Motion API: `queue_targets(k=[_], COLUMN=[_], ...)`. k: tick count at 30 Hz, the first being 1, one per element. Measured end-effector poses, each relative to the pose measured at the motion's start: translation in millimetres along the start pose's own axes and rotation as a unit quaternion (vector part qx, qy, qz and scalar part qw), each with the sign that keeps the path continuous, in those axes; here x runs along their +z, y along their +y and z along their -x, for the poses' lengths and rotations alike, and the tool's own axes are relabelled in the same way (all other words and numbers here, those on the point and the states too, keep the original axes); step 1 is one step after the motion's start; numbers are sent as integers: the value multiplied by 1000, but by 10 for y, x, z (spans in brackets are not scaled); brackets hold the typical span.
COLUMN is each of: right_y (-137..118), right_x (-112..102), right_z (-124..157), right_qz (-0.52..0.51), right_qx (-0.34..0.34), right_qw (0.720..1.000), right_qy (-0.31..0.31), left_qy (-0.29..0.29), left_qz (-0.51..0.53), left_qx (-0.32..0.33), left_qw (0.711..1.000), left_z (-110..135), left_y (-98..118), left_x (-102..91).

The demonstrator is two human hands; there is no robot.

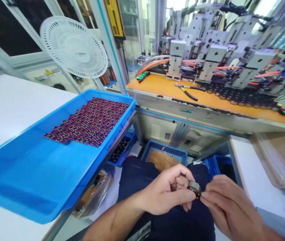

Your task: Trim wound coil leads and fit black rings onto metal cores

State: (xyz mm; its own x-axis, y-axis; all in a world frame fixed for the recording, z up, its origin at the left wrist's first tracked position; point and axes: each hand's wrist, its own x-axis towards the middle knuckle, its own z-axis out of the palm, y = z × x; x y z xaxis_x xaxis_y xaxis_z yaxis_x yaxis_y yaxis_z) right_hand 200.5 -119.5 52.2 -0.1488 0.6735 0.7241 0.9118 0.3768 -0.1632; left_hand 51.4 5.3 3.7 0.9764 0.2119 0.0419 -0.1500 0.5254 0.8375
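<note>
Above my lap, my left hand [166,194] pinches a small ring-shaped metal part [194,188] between thumb and fingers. Its outer wall is grey, and dark and copper-coloured pieces show on the face turned towards me. My right hand [229,201] is closed, with thumb and fingertip pressed together at the right edge of the ring. Whether those fingertips grip the ring itself or something tiny at its rim cannot be made out.
A large blue tray [44,180] at left holds many small dark-red and black parts [92,120]. A white fan [74,47] stands behind it. Pliers [189,91] and rows of dark cylindrical parts [240,95] lie on the orange machine bench [154,85]. A blue bin [166,147] sits below.
</note>
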Motion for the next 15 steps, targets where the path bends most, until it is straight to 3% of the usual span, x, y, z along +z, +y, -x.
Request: queue_targets(k=[5, 11, 13, 15], right_y=[-32, -53, -70, -87], right_x=[69, 77, 47, 11], right_z=[-64, -164, -186, -197], right_qz=[2, -42, -58, -66], right_qx=[16, 35, 23, 25], right_qw=[1000, 998, 998, 996], right_qy=[-9, -18, -29, -50], left_qy=[-12, -25, -11, 15], left_qz=[78, 154, 196, 200], left_qx=[90, 214, 213, 169], left_qw=[993, 964, 957, 965], left_z=[37, 59, 53, 42], left_y=[-69, 0, 6, -16], left_x=[-34, -30, -24, -27])
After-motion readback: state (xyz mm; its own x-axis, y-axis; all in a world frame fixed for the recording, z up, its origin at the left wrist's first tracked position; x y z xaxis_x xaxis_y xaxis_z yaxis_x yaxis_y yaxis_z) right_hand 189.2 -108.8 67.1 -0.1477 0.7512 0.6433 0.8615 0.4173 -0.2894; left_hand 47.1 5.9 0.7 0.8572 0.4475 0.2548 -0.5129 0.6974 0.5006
